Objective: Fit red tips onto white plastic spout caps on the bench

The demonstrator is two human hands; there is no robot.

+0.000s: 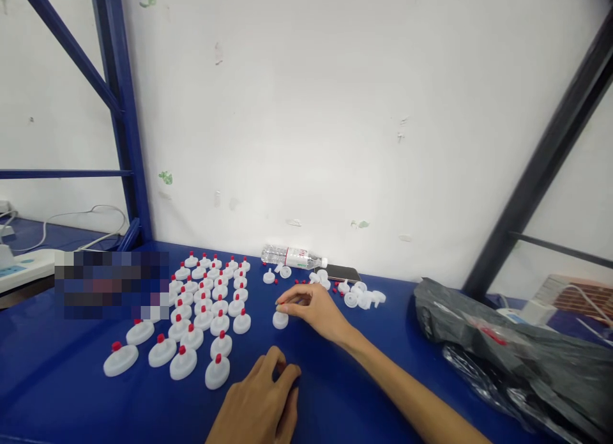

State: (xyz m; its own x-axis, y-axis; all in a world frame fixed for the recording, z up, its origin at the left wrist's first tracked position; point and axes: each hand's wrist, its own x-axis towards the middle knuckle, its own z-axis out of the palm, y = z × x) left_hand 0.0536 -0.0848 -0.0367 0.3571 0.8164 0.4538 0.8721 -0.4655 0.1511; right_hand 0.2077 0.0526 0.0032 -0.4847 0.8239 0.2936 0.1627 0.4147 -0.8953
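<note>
My right hand [311, 308] pinches the top of a round white plastic spout cap [280, 321] between thumb and fingers, at or just above the blue table. The fingertips hide the cap's tip. Nearer to me, my left hand [261, 396] is curled low over the table; its fingertips are hidden, so I cannot make out whether they hold anything. Left of both hands stand rows of white spout caps with red tips [218, 371]. Beyond my right hand lie loose white caps without tips [361, 296] and several small red tips [341, 294].
Against the wall, a clear plastic bottle [294, 257] lies on its side near a dark phone [342, 273]. A grey plastic bag [517, 342] covers the table's right side. Blue shelf posts [125, 112] rise at left. A pixelated patch hides part of the left table.
</note>
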